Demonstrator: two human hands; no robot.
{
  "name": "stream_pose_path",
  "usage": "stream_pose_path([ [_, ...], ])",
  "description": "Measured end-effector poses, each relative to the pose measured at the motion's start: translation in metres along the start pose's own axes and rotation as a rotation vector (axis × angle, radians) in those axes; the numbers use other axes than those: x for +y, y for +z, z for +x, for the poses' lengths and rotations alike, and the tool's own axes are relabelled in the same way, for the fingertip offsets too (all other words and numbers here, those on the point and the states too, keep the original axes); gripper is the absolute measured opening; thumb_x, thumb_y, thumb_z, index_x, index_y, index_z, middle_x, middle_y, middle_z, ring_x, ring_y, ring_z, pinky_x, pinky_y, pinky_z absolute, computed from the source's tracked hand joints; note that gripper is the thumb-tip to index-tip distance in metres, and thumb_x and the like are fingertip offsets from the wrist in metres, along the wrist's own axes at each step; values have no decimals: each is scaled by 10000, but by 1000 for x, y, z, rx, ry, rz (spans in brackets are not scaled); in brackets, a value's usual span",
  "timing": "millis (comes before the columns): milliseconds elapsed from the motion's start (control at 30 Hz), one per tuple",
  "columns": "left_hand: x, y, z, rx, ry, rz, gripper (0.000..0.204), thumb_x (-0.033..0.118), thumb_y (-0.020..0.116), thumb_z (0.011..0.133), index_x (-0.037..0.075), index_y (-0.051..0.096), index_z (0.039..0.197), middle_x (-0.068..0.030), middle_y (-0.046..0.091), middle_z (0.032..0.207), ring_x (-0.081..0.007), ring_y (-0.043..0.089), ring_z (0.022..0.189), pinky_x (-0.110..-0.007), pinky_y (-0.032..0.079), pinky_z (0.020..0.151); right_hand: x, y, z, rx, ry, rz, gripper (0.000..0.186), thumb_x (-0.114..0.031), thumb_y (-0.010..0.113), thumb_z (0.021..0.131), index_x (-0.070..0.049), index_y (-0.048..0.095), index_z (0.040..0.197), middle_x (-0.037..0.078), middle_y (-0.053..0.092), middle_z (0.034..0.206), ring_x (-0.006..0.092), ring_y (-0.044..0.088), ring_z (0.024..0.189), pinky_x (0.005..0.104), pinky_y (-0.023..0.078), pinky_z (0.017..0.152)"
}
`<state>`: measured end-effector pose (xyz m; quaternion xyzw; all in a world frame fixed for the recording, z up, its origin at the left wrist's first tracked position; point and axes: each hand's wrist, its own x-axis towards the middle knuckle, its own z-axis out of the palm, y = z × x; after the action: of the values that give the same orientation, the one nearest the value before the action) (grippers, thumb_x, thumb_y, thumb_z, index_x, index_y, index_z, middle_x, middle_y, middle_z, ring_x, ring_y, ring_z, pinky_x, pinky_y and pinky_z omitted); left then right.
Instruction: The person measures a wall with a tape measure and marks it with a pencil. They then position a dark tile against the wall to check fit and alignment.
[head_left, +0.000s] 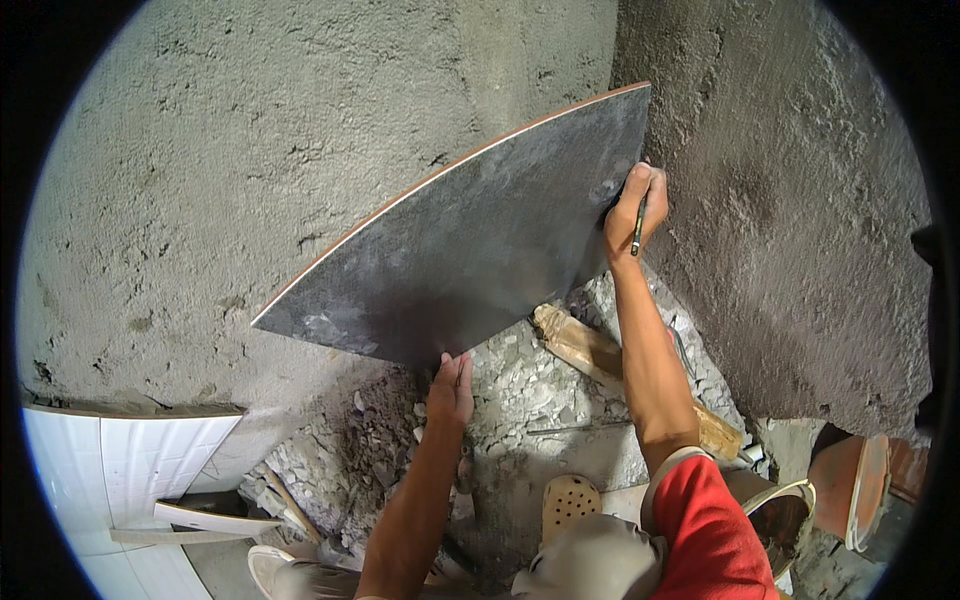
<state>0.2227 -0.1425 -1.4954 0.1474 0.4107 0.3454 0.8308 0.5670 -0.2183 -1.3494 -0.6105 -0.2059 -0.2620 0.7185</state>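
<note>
A large dark grey tile (480,215) is held up at a slant in the corner between two rough walls, its upper edge showing a white and reddish-brown rim. My left hand (451,388) is closed on the tile's lower edge, fingertips at the rim. At the right edge, my right hand (637,207) grips the tile with its thumb upward. A dark pencil (638,228) sticks down out of that same hand, along the wrist. The fingers behind the tile are hidden.
Rough mortar walls (250,130) meet behind the tile. Broken rubble (510,400) covers the floor, with a wooden piece (578,343) on it. White tiles (150,465) line the lower left, near a cut strip (215,518). A bucket (775,515) and an orange container (848,485) stand at right.
</note>
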Motion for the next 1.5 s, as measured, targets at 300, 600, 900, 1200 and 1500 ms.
stream_pose_path([
  [300, 7, 16, -5, 110, -37, -37, 646, 169, 624, 1041, -170, 294, 1482, -296, 357, 1563, -352, 430, 1434, -374, 411, 1237, 11, 12, 4, -11, -26, -126, 409, -370, 568, 1052, -3, 616, 877, 125, 618, 789, 239, 583, 754, 381, 476, 757],
  [600, 18, 23, 3, 220, -119, -9, 560, 106, 635, 1027, -165, 381, 1445, -307, 414, 1511, -408, 495, 1374, -425, 502, 1164, 4, -13, 9, -96, -181, -315, 331, -324, 618, 1021, 0, 663, 974, 180, 706, 897, 322, 679, 798, 421, 525, 787],
  [900, 21, -13, 14, -106, -152, 425, 528, 235, 506, 1101, -139, 390, 1454, -304, 470, 1482, -356, 500, 1386, -387, 410, 1218, -104, -141, -46, -547, 242, -308, 293, -250, 547, 1086, 0, 625, 1219, 122, 738, 968, 144, 706, 710, 303, 543, 643],
  [1200, 39, -20, 7, -155, -125, 366, 586, 242, 523, 1094, -181, 345, 1459, -290, 476, 1480, -362, 486, 1397, -421, 405, 1219, -167, -252, -69, -705, 689, -746, 567, -551, 640, 991, 0, 704, 874, 60, 631, 700, 172, 591, 687, 354, 456, 651],
  [1500, 45, 20, -31, -133, -109, 420, 560, 267, 625, 1041, -95, 466, 1439, -242, 563, 1401, -328, 585, 1272, -414, 475, 1135, -75, -349, -44, -1149, 583, -1639, 404, -372, 768, 830, -10, 757, 1008, 269, 728, 987, 450, 698, 1002, 518, 551, 887],
])
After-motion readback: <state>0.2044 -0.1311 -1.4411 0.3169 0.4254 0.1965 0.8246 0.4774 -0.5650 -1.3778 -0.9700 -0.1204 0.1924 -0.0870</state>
